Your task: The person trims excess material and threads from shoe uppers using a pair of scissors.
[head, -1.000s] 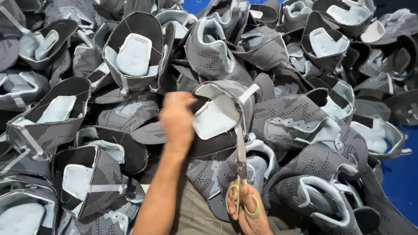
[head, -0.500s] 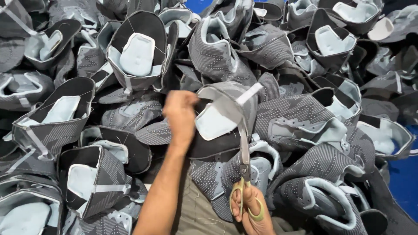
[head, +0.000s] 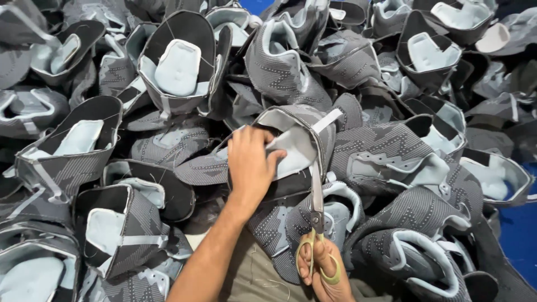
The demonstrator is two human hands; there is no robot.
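Note:
My left hand [head: 250, 162] grips a grey knitted shoe upper [head: 305, 146] with a pale blue lining and a light strap, holding it up in front of me. My right hand [head: 323, 274] holds a pair of scissors [head: 317, 218] with yellow-green handles. The blades point up and sit against the lower edge of that upper, close to its collar. Both hands rest over my lap, among the heap of uppers.
A big heap of grey and black shoe uppers [head: 179, 72] with pale blue linings fills the view on all sides. A blue floor [head: 517, 235] shows at the right edge. My olive trousers [head: 251, 279] show at the bottom, with loose threads on them.
The held upper and my left hand have stayed nearly in place. The scissors have shifted slightly right and up along the upper's edge.

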